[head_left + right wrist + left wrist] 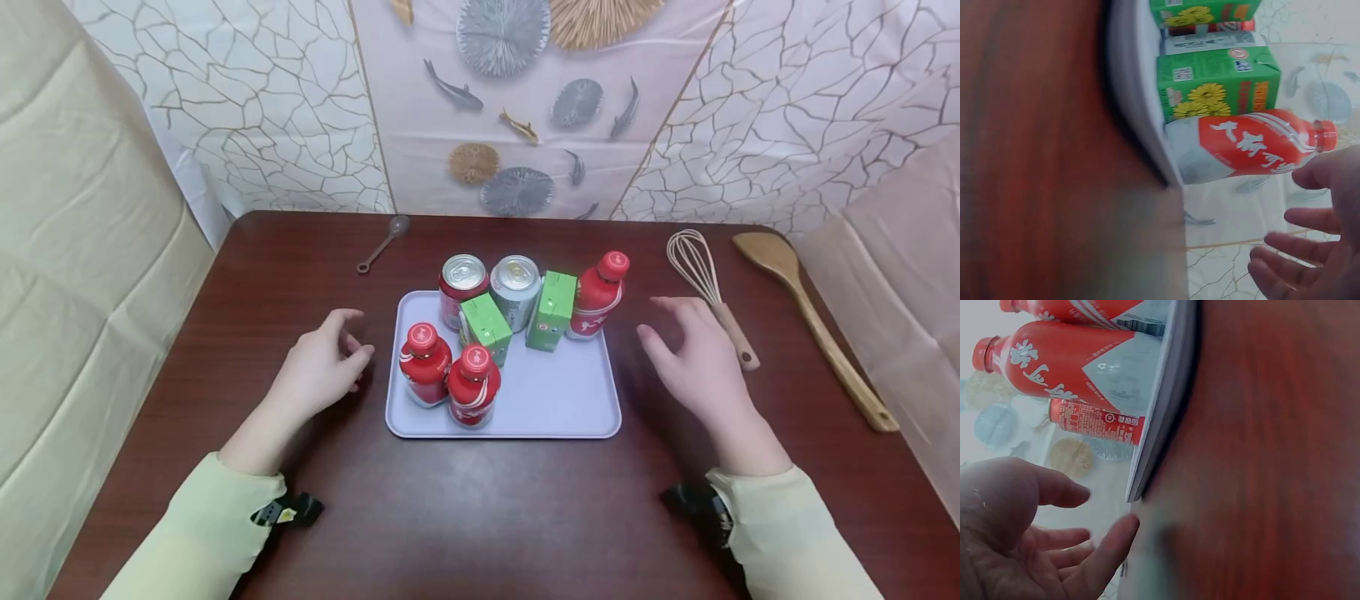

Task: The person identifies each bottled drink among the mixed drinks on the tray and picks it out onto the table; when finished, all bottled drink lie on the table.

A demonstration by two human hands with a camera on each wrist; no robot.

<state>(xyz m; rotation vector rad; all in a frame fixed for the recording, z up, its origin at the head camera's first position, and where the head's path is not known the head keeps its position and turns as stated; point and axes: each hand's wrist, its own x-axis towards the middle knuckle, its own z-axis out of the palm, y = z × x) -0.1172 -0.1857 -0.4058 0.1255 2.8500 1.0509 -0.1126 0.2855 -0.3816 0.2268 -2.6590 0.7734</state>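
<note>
A pale lavender tray (555,408) lies on the dark wooden table. On its left front stand two red-capped bottles, one (425,367) left of the other (474,387). Behind them are a green drink carton (487,325), a red can (462,287) and a silver can (516,292). Another green carton (552,308) and a third red bottle (597,296) stand at the right back. My left hand (318,362) hovers left of the tray, fingers loosely bent, holding nothing. To the right of the tray is my right hand (697,354), its fingers relaxed and apart from the bottle.
A small measuring spoon (382,244) lies at the back left. On the right, a whisk (712,296) lies beyond my right hand, and a long wooden spatula (817,329) runs along the table's right side. A patterned cloth (285,108) hangs behind the table.
</note>
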